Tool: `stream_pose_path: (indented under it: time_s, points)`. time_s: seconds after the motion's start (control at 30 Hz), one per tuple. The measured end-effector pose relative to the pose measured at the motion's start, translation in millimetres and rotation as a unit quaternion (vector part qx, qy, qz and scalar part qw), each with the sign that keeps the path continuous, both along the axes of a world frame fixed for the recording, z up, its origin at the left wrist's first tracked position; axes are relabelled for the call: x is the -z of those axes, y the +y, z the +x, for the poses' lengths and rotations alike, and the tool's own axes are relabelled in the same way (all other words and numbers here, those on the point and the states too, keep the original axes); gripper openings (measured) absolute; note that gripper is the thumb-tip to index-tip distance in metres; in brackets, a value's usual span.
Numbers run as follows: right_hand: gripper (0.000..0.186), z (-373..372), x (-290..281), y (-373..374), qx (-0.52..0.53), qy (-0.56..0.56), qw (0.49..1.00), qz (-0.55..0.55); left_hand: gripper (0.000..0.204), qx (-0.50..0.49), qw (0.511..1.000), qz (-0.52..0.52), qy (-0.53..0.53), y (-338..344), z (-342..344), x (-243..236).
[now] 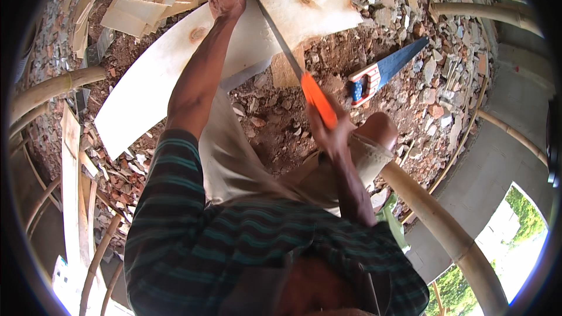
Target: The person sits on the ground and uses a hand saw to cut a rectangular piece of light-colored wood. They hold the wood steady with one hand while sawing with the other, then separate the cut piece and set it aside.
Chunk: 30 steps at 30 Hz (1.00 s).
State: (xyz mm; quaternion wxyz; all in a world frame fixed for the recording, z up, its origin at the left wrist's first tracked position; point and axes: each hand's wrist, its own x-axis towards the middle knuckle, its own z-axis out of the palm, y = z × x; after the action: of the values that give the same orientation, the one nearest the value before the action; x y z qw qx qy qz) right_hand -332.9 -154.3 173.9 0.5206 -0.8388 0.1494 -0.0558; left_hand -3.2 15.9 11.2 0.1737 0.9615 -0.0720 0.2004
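My right hand [331, 134] fingers clamp orange-handled saw [293, 61], blade partway into the plank [175, 76] near its far edge; left hand [227, 1] fingers grip the plank; cut unfinished.

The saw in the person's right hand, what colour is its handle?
Bright orange. The handle of the saw shows in the head view, gripped by the right hand.

Orange-handled saw [304, 79] on a pale plank [175, 64]; blue-bladed saw [383, 70] with red-white handle; dark, teal-striped sleeve [170, 199].
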Motion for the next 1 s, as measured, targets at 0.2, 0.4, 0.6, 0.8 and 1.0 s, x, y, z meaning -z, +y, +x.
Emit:
stream_pose_path:
  time_s: [0.2, 0.4, 0.6, 0.8, 1.0]
  points:
    - [0.034, -12, -7, -7, 0.025, 0.022, 0.998, 0.045, 0.015, -0.012, 0.999, 0.024, 0.021, -1, 0, 7]
    - [0.034, 20, 21, 5, -0.010, -0.006, 1.000, -0.016, 0.017, -0.002, 1.000, 0.023, 0.021, 0, -5, 3]
    - [0.039, -29, -36, -5, -0.022, 0.020, 0.998, -0.063, 0.022, -0.007, 0.999, -0.003, 0.039, -1, 0, 12]
    - [0.036, 40, 14, 14, -0.040, -0.044, 0.998, 0.006, 0.022, -0.009, 0.997, 0.017, 0.078, 2, 0, 2]
    - [0.041, -59, -13, -5, 0.007, 0.005, 1.000, -0.015, 0.024, -0.024, 0.999, 0.007, 0.044, -1, 3, 9]
